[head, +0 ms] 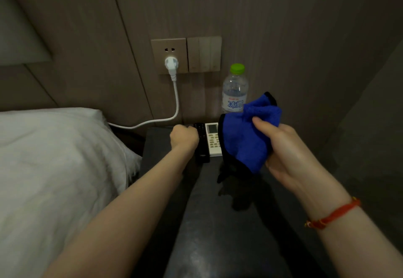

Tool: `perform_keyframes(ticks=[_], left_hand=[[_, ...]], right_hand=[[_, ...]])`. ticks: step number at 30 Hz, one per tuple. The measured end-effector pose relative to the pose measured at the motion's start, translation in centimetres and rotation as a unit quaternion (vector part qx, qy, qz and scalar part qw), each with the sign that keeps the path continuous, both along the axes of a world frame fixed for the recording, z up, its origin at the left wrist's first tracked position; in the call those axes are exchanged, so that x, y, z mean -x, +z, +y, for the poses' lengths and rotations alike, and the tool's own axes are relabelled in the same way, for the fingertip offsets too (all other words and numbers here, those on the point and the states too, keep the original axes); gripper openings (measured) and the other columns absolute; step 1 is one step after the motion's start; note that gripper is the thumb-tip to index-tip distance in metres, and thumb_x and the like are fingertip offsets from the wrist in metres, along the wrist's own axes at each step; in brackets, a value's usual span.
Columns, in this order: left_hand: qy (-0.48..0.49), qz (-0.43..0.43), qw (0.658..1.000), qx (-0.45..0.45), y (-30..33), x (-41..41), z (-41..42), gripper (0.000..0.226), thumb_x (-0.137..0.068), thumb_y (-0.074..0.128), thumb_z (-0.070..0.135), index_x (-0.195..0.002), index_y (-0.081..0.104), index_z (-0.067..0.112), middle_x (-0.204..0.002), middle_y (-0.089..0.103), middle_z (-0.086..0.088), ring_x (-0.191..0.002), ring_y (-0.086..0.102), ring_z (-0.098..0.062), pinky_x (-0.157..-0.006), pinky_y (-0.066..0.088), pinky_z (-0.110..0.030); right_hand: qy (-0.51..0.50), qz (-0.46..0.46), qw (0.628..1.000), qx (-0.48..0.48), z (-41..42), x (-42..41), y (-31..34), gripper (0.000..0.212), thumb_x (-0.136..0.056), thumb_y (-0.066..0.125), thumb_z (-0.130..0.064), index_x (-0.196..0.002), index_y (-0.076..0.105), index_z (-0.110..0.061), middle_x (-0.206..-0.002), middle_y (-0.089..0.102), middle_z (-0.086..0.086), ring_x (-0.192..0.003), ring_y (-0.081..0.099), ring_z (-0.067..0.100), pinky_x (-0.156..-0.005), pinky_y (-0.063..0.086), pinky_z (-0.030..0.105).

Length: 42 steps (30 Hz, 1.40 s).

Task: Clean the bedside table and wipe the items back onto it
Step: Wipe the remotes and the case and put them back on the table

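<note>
Nearest: bare dark top of the bedside table (218,245), glossy, running away toward the wall; white bedding (54,158) along its left edge.

Right hand (290,153): raised above the table's right half, fingers curled round a bunched blue cloth (246,138), thumb pressed on top of the folds; black-trimmed corner hanging down toward the tabletop, contact not clear. Red cord bracelet (333,214) at the wrist.

Left hand (185,136): reaching further in, knuckles up, fingers curled down against the left edge of the black remote (201,144). Apparently closing on it; fingertips hidden, so a full grip cannot be confirmed.

Black remote: flat on the table near the back, long axis pointing from the person toward the wall. Directly under and just right of the left hand, hence nearer that hand than the cloth hand.

White remote (213,139): same orientation, lying just beside the black one on its right, sides touching or nearly so; right edge partly covered from view by the cloth.

Water bottle (235,90): upright, green cap, at the rear of the table behind the cloth.

Farthest: wall socket (169,56) with white plug (171,65) and cable trailing left behind the table; switch panel (204,54) alongside.

Judgement: lift of the black remote along its length by the left hand, cloth to follow from the right.
</note>
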<state>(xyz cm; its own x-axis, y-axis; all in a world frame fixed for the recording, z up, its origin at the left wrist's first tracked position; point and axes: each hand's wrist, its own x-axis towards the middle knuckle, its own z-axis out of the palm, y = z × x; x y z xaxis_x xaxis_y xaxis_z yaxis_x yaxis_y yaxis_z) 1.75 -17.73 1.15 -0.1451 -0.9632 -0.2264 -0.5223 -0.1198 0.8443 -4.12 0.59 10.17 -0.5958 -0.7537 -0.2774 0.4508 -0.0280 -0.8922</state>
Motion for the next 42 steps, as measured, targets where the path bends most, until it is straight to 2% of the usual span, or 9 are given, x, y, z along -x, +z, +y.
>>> perform_keyframes(ticks=[3,7,12,16,21,27,32,38,42], left_hand=[[0.007,0.033,0.999,0.026,2.8,-3.0,1.6,0.027,-0.09,0.042,0.007,-0.076,0.065,0.003,-0.088,0.064,-0.018,-0.092,0.062,-0.035,-0.075,0.047,-0.036],[0.024,0.072,0.995,0.072,6.2,-7.9,3.6,0.029,-0.09,0.047,0.01,-0.109,0.068,0.007,-0.113,0.066,-0.016,-0.108,0.06,-0.031,-0.09,0.046,-0.031],[0.062,0.098,0.984,0.133,10.4,-15.8,5.0,0.028,-0.085,0.048,0.004,-0.104,0.068,0.007,-0.101,0.069,-0.02,-0.099,0.064,-0.035,-0.091,0.051,-0.041],[0.121,-0.029,0.976,0.181,12.5,-23.3,4.7,0.032,-0.083,0.05,0.011,-0.11,0.067,0.011,-0.113,0.067,-0.014,-0.11,0.059,-0.033,-0.093,0.045,-0.034],[0.175,-0.33,0.918,0.13,12.5,-31.3,2.4,0.04,-0.086,0.047,0.009,-0.121,0.051,-0.01,-0.132,0.045,-0.031,-0.123,0.041,-0.042,-0.098,0.038,-0.041],[0.146,-0.427,0.892,0.02,10.5,-34.7,1.5,0.045,-0.089,0.046,0.011,-0.131,0.045,-0.006,-0.136,0.038,-0.03,-0.119,0.043,-0.038,-0.097,0.038,-0.039],[0.174,-0.384,0.907,-0.015,10.3,-34.6,1.7,0.046,-0.09,0.047,0.008,-0.133,0.04,-0.007,-0.137,0.033,-0.032,-0.12,0.039,-0.04,-0.099,0.04,-0.04],[0.14,-0.295,0.942,-0.076,11.4,-34.8,2.1,0.047,-0.079,0.06,0.014,-0.123,0.05,0.001,-0.13,0.047,-0.023,-0.118,0.046,-0.036,-0.094,0.043,-0.04],[0.095,-0.036,0.982,-0.161,13.6,-34.8,4.0,0.013,-0.08,0.063,0.008,-0.077,0.055,-0.001,-0.051,0.06,-0.01,-0.063,0.051,-0.025,-0.059,0.046,-0.029]], right_hand=[[0.015,0.005,1.0,0.0,-0.7,-2.0,0.7,0.019,-0.093,0.05,-0.018,-0.109,0.059,-0.015,-0.106,0.065,0.005,-0.094,0.064,0.017,-0.073,0.05,0.027],[0.038,0.063,0.997,-0.005,-1.5,-5.7,1.5,0.014,-0.092,0.051,-0.018,-0.103,0.06,-0.018,-0.107,0.065,0.005,-0.097,0.062,0.018,-0.083,0.05,0.032],[0.098,0.148,0.984,-0.001,-2.2,-11.4,3.4,0.012,-0.093,0.049,-0.017,-0.092,0.06,-0.02,-0.099,0.064,0.004,-0.096,0.061,0.021,-0.083,0.048,0.032],[0.14,0.192,0.971,-0.006,-3.0,-16.2,4.4,0.013,-0.093,0.05,-0.018,-0.086,0.061,-0.019,-0.092,0.063,0.005,-0.096,0.061,0.025,-0.083,0.047,0.036],[0.18,0.228,0.957,-0.009,-3.8,-21.1,5.2,0.014,-0.093,0.05,-0.019,-0.084,0.061,-0.021,-0.098,0.065,0.009,-0.1,0.061,0.028,-0.093,0.046,0.043],[0.21,0.247,0.946,-0.007,-4.2,-24.4,5.7,0.015,-0.094,0.049,-0.018,-0.083,0.06,-0.019,-0.108,0.062,0.026,-0.104,0.056,0.04,-0.092,0.045,0.049],[0.227,0.198,0.954,-0.004,-4.4,-25.0,5.3,0.011,-0.093,0.05,-0.022,-0.09,0.06,-0.019,-0.103,0.064,0.016,-0.103,0.059,0.033,-0.091,0.046,0.042],[0.252,-0.01,0.967,0.037,-3.6,-24.1,5.3,0.026,-0.093,0.047,-0.023,-0.115,0.056,-0.013,-0.118,0.06,0.007,-0.107,0.058,0.02,-0.089,0.048,0.031],[0.269,-0.114,0.951,0.098,-1.8,-23.0,5.3,0.032,-0.082,0.049,-0.024,-0.11,0.059,-0.014,-0.118,0.063,0.008,-0.111,0.058,0.022,-0.092,0.046,0.035]])
